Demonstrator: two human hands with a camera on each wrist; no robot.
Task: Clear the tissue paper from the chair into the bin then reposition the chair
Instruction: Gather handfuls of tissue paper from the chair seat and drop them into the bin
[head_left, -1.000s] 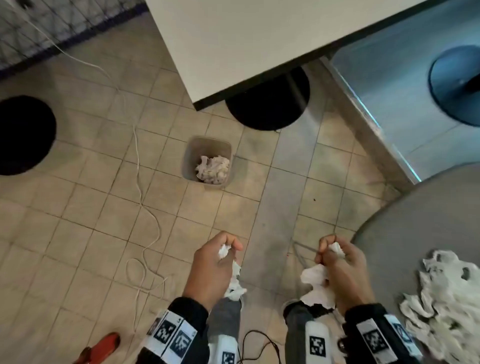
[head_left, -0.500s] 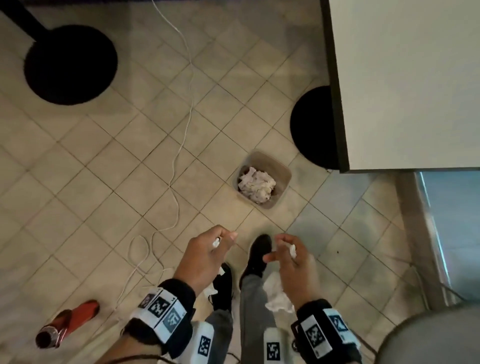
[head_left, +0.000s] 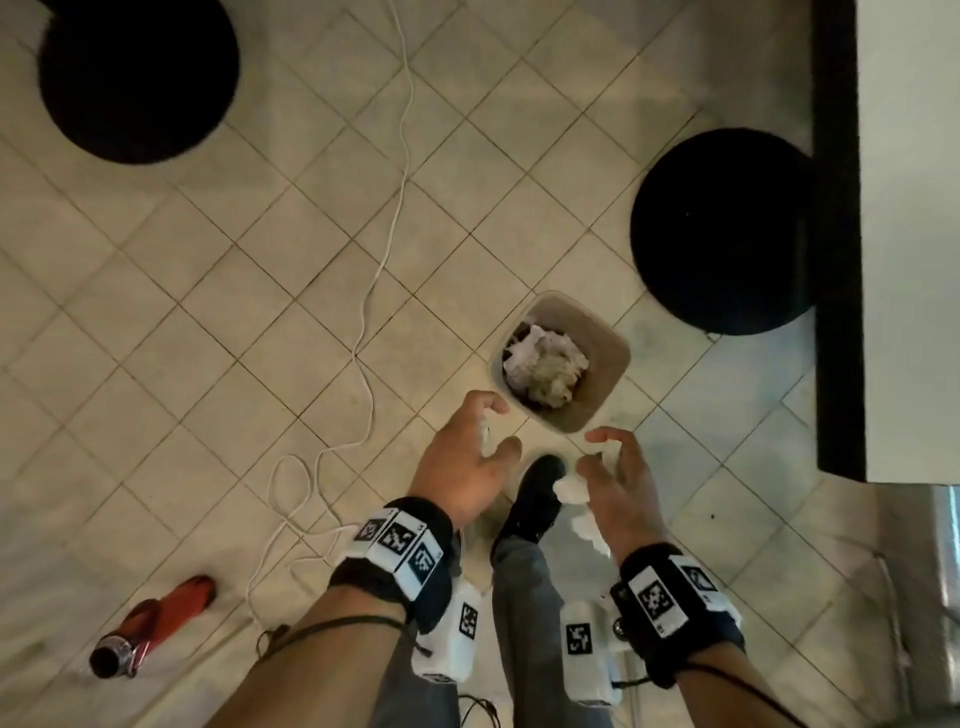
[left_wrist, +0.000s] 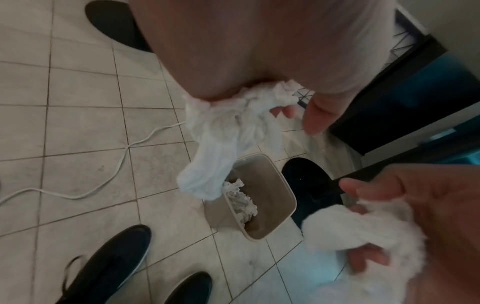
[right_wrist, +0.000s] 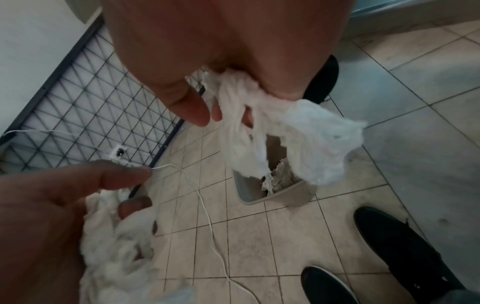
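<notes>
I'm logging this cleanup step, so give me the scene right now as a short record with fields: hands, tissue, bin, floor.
left hand: holds a tissue wad, just short of the bin
right hand: holds a second tissue wad, beside the bin
bin: beige bin, upright on the tiles, crumpled tissue already inside
floor: white cable, red bottle, black table base
chair: not in view

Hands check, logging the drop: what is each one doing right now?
Left hand: holds a wad of tissue, fingers loosening, near the bin.
Right hand: holds another wad, fingers loosening too.
</notes>
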